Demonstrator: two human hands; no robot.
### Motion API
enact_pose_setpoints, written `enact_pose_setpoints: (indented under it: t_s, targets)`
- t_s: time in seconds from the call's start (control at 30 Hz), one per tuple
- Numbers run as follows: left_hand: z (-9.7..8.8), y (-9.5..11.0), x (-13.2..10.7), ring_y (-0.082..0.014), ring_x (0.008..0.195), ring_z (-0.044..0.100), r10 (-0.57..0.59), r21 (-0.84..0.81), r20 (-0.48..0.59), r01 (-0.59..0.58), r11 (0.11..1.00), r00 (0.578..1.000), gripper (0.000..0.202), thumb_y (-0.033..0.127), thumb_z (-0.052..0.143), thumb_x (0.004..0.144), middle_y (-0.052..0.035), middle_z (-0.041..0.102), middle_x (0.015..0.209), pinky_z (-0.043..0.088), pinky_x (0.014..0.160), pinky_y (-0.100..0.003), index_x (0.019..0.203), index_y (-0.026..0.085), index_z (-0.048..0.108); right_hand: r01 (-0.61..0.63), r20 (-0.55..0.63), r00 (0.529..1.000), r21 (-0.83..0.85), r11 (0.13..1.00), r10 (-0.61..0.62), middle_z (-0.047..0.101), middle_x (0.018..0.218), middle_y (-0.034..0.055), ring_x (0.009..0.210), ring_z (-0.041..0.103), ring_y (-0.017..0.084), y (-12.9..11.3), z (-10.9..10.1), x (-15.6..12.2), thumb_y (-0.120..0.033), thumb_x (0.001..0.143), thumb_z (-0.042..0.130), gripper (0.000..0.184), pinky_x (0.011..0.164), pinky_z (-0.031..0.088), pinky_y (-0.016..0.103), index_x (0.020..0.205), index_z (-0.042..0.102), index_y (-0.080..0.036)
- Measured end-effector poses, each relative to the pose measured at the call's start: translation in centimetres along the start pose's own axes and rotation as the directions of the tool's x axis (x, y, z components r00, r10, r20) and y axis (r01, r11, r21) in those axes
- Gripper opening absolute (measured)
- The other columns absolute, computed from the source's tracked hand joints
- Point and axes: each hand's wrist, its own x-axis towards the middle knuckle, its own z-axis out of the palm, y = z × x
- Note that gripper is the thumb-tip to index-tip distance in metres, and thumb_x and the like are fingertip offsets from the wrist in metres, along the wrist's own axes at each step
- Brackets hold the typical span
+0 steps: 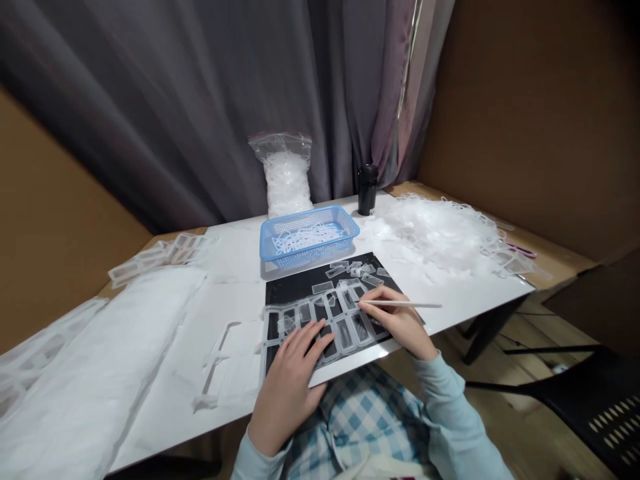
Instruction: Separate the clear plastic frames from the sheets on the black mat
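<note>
A white tabletop point(230, 273) holds a big, messy pile of clear plastic strips point(435, 233) on the right. Near the front edge lies a flat black board point(290, 291), with a blue basket point(310, 257) behind it. A clear plastic sheet point(353, 331) with two rows of windows sits on the board. The left hand point(290, 380) rests on the sheet, its grip loose. The right hand's point(400, 320) grip pinches a thin white stick point(425, 305). Small clear pieces point(336, 271) lie behind the sheet.
</note>
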Motion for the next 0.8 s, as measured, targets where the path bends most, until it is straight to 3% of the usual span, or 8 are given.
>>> enact_pose_setpoints:
  t_s: [0.23, 0.4, 0.63, 0.7, 0.8]
  targets:
    - [-0.3, 0.3, -0.4, -0.0302, 0.134, 0.048, 0.09, 0.034, -0.047, -0.088, 0.996, 0.995, 0.07, -0.002, 0.052, 0.071, -0.009, 0.052, 0.146, 0.046, 0.108, -0.056, 0.136, 0.025, 0.052, 0.096, 0.251, 0.965, -0.063, 0.993, -0.077, 0.072, 0.113, 0.0062, 0.107, 0.065, 0.024, -1.5, 0.7, -2.7, -0.027, 0.088, 0.071, 0.01, 0.096, 0.044, 0.038, 0.081, 0.068, -0.022]
    - [-0.5, 0.4, -0.3, -0.0297, 0.127, 0.055, 0.083, 0.025, -0.033, -0.082, 0.996, 0.996, 0.068, -0.002, 0.052, 0.072, -0.0079, 0.058, 0.139, 0.051, 0.103, -0.054, 0.133, 0.026, 0.055, 0.073, 0.33, 0.944, -0.168, 0.983, -0.014, 0.072, 0.116, 0.006, 0.111, 0.064, 0.026, -1.4, 0.6, -3.1, -0.026, 0.089, 0.071, 0.008, 0.097, 0.042, 0.041, 0.084, 0.066, -0.023]
    - [-0.4, 0.3, -0.3, -0.0311, 0.127, 0.055, 0.08, 0.008, -0.022, -0.079, 0.997, 0.997, 0.064, -0.001, 0.052, 0.076, -0.0084, 0.059, 0.138, 0.052, 0.1, -0.057, 0.134, 0.026, 0.054, 0.05, 0.232, 0.972, -0.124, 0.991, -0.02, 0.076, 0.094, 0.0031, 0.09, 0.069, 0.023, -1.3, 1.1, -3.0, -0.03, 0.092, 0.066, 0.016, 0.082, 0.048, 0.035, 0.077, 0.063, -0.023]
    - [-0.4, 0.3, -0.2, -0.031, 0.127, 0.055, 0.071, -0.006, -0.019, -0.071, 0.997, 0.997, 0.065, -0.001, 0.051, 0.076, -0.008, 0.059, 0.139, 0.052, 0.101, -0.057, 0.134, 0.027, 0.054, 0.025, 0.141, 0.99, -0.092, 0.995, -0.012, 0.077, 0.097, 0.0032, 0.09, 0.071, 0.022, -1.1, 1.0, -3.1, -0.034, 0.093, 0.064, 0.017, 0.079, 0.052, 0.032, 0.08, 0.065, -0.023]
    - [-0.5, 0.3, -0.2, -0.0305, 0.128, 0.054, 0.063, -0.032, -0.011, -0.063, 0.998, 0.998, 0.066, -0.001, 0.051, 0.075, -0.0072, 0.058, 0.14, 0.052, 0.101, -0.056, 0.135, 0.028, 0.054, -0.028, -0.108, 0.994, -0.053, 0.998, 0.022, 0.077, 0.103, 0.0057, 0.096, 0.072, 0.023, -0.4, 0.4, -3.1, -0.039, 0.095, 0.061, 0.019, 0.081, 0.055, 0.032, 0.087, 0.066, -0.022]
